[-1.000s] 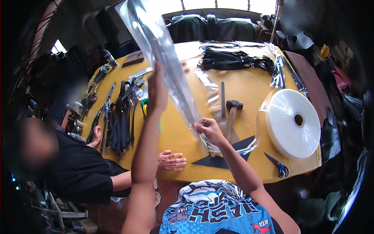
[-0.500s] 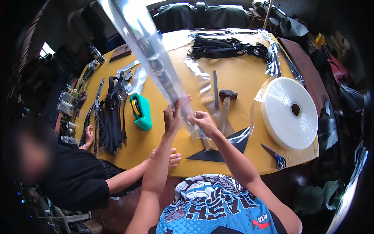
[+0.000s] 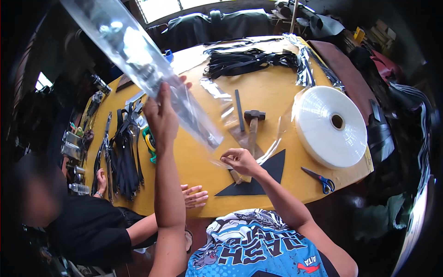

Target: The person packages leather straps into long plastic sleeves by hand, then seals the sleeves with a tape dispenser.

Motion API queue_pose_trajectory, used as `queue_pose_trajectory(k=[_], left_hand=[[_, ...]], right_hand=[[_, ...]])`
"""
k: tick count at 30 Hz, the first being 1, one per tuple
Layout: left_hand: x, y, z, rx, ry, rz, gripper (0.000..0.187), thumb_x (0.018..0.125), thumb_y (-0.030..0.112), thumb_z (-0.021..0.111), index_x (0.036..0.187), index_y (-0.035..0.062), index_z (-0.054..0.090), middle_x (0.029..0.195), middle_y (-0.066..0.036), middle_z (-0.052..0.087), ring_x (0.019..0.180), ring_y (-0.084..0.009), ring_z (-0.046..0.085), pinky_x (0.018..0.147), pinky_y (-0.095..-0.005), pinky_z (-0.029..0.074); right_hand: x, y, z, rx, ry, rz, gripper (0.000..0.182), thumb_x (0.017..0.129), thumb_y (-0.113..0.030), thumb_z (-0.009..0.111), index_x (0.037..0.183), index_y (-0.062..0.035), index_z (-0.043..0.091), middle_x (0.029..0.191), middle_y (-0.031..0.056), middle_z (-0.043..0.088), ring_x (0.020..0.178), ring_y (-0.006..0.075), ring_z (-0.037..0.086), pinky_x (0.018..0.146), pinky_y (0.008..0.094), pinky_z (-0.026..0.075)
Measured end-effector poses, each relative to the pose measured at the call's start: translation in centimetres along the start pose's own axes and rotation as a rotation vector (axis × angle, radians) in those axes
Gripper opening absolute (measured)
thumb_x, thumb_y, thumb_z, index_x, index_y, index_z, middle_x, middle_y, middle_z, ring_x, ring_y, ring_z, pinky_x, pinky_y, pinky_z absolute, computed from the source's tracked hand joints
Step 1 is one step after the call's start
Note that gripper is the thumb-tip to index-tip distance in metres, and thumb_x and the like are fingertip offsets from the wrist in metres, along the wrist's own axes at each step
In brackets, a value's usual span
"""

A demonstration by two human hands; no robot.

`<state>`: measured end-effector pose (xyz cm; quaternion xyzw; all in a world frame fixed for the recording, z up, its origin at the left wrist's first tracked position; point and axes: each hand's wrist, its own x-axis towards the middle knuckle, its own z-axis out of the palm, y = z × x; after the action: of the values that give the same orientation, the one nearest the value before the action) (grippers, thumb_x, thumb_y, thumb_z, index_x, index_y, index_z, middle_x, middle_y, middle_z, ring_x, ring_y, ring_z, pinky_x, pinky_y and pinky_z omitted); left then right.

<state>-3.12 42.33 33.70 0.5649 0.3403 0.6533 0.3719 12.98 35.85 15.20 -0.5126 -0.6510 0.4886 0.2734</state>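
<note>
My left hand point(image 3: 161, 111) is closed around a long, clear plastic sleeve point(image 3: 134, 51) that slants from the upper left down toward the table's middle. Something dark shows through the glossy plastic, but glare hides its kind. Below the sleeve's lower end, my right hand point(image 3: 241, 161) is closed in a pinch at the edge of a thin, clear plastic film point(image 3: 279, 134). This film curves over from the big white roll point(image 3: 318, 134). Beneath my right wrist lie a black triangular piece point(image 3: 270, 177) and a hammer point(image 3: 253, 127) with a wooden handle.
Blue-handled scissors point(image 3: 325, 183) lie by the near right edge of the yellow table point(image 3: 184, 143). Black straps point(image 3: 127, 157) lie at left, with more black straps point(image 3: 249, 62) at the back. A dark flat bar point(image 3: 239, 111) rests beside the hammer. A co-worker's hand point(image 3: 194, 196) touches the near edge.
My left hand has carried the sleeve left, away from my right hand. Both hands were close together at its lower end before. My view has shifted slightly; the sleeve now partly covers the table's left side.
</note>
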Motion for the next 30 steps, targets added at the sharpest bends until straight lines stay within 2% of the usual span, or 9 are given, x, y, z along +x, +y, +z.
queue_pose_trajectory(k=[4, 6, 13, 20, 22, 24, 26, 28, 30], left_hand=[[-0.1, 3.0, 0.7, 0.064, -0.011, 0.114, 0.037, 0.097, 0.021, 0.037, 0.105, -0.0109, 0.054, 0.097, -0.016, 0.065, 0.086, -0.0221, 0.065, 0.077, -0.027, 0.049], [-0.2, 3.8, 0.8, 0.082, -0.008, 0.162, 0.038, 0.097, 0.021, 0.037, 0.104, -0.0108, 0.056, 0.097, -0.015, 0.065, 0.085, -0.0216, 0.065, 0.077, -0.0267, 0.049], [-0.3, 5.6, -0.1, 0.22, 0.044, 0.173, 0.038, 0.096, 0.023, 0.039, 0.102, -0.009, 0.059, 0.093, -0.012, 0.067, 0.086, -0.0175, 0.065, 0.078, -0.0253, 0.048], [0.2, 7.8, -1.1, 0.466, 0.06, 0.315, 0.035, 0.095, 0.022, 0.041, 0.095, -0.0038, 0.065, 0.088, -0.011, 0.068, 0.076, -0.0148, 0.063, 0.072, -0.024, 0.044], [0.2, 9.7, -0.8, 0.406, 0.073, 0.312, 0.035, 0.095, 0.022, 0.042, 0.094, -0.004, 0.065, 0.087, -0.011, 0.068, 0.073, -0.0136, 0.062, 0.071, -0.0233, 0.044], [0.0, 11.1, -0.3, 0.44, 0.071, 0.348, 0.036, 0.095, 0.023, 0.041, 0.095, -0.0037, 0.065, 0.085, -0.01, 0.068, 0.075, -0.0131, 0.063, 0.071, -0.0235, 0.044], [-0.5, 12.0, 0.6, 0.312, 0.132, 0.319, 0.037, 0.095, 0.024, 0.041, 0.097, -0.0053, 0.064, 0.085, -0.011, 0.068, 0.077, -0.014, 0.064, 0.073, -0.0242, 0.045], [-1.0, 12.6, 0.5, 0.469, 0.077, 0.382, 0.039, 0.096, 0.024, 0.04, 0.098, -0.0083, 0.062, 0.089, -0.013, 0.067, 0.08, -0.016, 0.064, 0.075, -0.0253, 0.047], [-1.4, 12.5, 0.9, 0.423, 0.095, 0.416, 0.04, 0.096, 0.024, 0.04, 0.099, -0.0103, 0.059, 0.092, -0.014, 0.067, 0.081, -0.017, 0.064, 0.076, -0.0263, 0.048]], right_hand=[[-0.6, -0.4, 1.7, 0.322, 0.059, -0.245, 0.03, 0.09, -0.025, 0.054, 0.109, -0.0012, 0.058, 0.094, 0.0117, 0.065, 0.082, 0.0151, 0.061, 0.074, 0.0265, 0.047], [-1.3, -2.0, 2.3, 0.349, -0.13, -0.215, 0.031, 0.094, -0.024, 0.047, 0.114, -0.0013, 0.056, 0.103, 0.0102, 0.063, 0.096, 0.0154, 0.056, 0.084, 0.0278, 0.043], [-3.2, -1.7, 5.0, 0.618, -0.403, -0.258, 0.062, 0.097, -0.046, 0.02, 0.113, 0.0024, 0.054, 0.092, 0.0126, 0.063, 0.089, 0.0182, 0.058, 0.087, 0.0298, 0.04], [-5.5, 0.7, 5.5, 0.687, -0.524, -0.155, 0.063, 0.094, -0.051, 0.026, 0.102, 0.0009, 0.061, 0.064, 0.0057, 0.055, 0.059, 0.0125, 0.051, 0.059, 0.0262, 0.042], [-5.7, 0.4, 3.8, 0.587, -0.351, -0.186, 0.052, 0.094, -0.046, 0.037, 0.095, -0.0006, 0.063, 0.061, 0.0006, 0.049, 0.054, 0.009, 0.044, 0.052, 0.0225, 0.035], [-4.3, 1.2, 2.2, 0.287, -0.149, -0.227, 0.037, 0.09, -0.039, 0.051, 0.091, -0.0047, 0.066, 0.061, 0.0029, 0.054, 0.055, 0.0142, 0.048, 0.055, 0.0269, 0.039], [0.0, 3.9, -0.4, -0.089, 0.125, -0.736, 0.022, 0.08, -0.029, 0.063, 0.083, -0.0075, 0.067, 0.067, 0.008, 0.06, 0.059, 0.0232, 0.054, 0.059, 0.0344, 0.044], [1.9, 2.6, -5.8, -0.677, 0.39, -0.66, 0.009, 0.072, -0.016, 0.065, 0.073, -0.0071, 0.066, 0.079, 0.0127, 0.062, 0.076, 0.0302, 0.058, 0.067, 0.0383, 0.047], [4.9, 2.3, -11.2, -0.665, 0.794, -0.532, 0.016, 0.075, -0.023, 0.062, 0.068, -0.0077, 0.062, 0.071, 0.0146, 0.059, 0.066, 0.0335, 0.058, 0.058, 0.0415, 0.047]])
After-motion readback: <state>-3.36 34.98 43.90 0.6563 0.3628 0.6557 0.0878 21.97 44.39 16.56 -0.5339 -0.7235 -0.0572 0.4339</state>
